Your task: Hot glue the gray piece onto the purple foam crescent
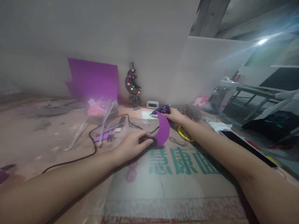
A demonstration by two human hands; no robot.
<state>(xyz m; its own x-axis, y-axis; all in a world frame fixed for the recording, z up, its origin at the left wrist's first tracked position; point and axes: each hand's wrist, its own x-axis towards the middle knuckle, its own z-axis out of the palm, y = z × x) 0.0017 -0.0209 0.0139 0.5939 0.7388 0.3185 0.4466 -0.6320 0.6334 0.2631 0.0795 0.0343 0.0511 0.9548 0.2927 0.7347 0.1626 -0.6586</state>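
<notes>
My left hand (135, 141) is closed, with thumb and fingers pinching the lower end of a purple crescent cutout (164, 130). A dark grey piece (153, 141) shows at those fingertips, against the crescent's lower end. My right hand (174, 115) is wrapped round a dark blue glue gun (164, 109) with a small red light. The gun's nozzle points left, over a white paper piece (146, 115) and close to the crescent's upper tip. A black cord (93, 152) runs across the table on the left.
A dark moon ornament with coloured balls (132, 84) and purple sheets (95, 79) stand against the wall. Nearby are a small digital clock (152, 104), grey yarn (190, 112), a yellow ring (184, 134), pens (111, 135), glue sticks (79, 132), a clear jug (221, 96) and a phone (247, 147).
</notes>
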